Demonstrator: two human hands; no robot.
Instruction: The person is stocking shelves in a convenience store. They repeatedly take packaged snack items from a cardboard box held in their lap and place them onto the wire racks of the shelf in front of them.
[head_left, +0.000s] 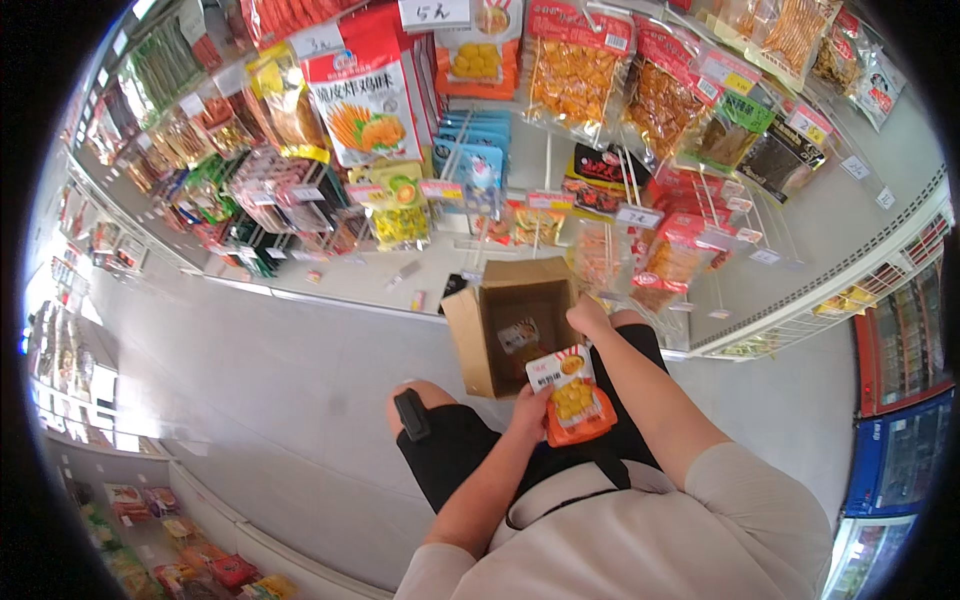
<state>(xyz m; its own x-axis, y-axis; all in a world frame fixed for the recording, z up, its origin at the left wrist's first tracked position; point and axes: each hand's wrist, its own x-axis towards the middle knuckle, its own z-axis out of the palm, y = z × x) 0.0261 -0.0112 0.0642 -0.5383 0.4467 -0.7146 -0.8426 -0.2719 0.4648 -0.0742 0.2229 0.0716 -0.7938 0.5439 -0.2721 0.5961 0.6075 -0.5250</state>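
My left hand (531, 412) holds a white and orange snack pouch (574, 397) with yellow round pieces pictured on it; there may be more than one pouch in the stack. Just above stands an open cardboard box (471, 341), its flaps spread. Inside the box lie a few packets (519, 335), partly in shadow. At the box's right rim my right hand (589, 316) is closed on the cardboard, its fingertips partly hidden. Similar orange and white pouches (478, 64) hang on the rack at the top.
Hooks carry many packs, among them a red and white bag (365, 105), blue packs (478, 165) and red-topped packs (577, 75). The bottom shelf (352, 281) runs behind the box. A black device (411, 414) rests on the left knee. Another shelf (247, 544) stands at lower left.
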